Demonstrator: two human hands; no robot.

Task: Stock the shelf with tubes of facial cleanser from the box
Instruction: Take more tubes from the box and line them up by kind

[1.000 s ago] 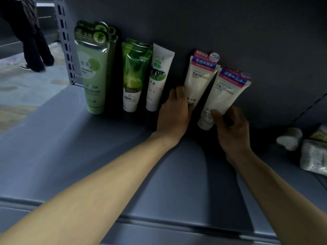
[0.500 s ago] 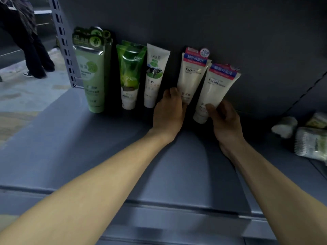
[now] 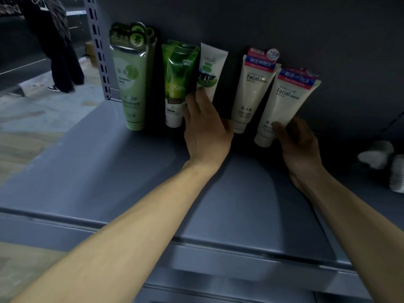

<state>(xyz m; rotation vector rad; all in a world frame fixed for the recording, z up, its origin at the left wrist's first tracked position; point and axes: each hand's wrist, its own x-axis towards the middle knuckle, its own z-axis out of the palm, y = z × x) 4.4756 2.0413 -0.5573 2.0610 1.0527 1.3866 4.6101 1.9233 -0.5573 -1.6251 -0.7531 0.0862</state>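
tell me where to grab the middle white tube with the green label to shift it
Pinch the white tube around its lower body, coming from the front. It stands cap down, leaning on the back panel, and the left hand already covers that part. The flat crimped top would probably tip it.

dim light | dark grey back panel (image 3: 306,22) at 12 | perforated upright post (image 3: 96,47) at 11 | worn concrete floor (image 3: 32,119) at 9 | person in dark clothes (image 3: 59,51) standing at 10

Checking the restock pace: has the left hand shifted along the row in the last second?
Yes. The left hand went leftward, from the left Facial tube to the white tube.
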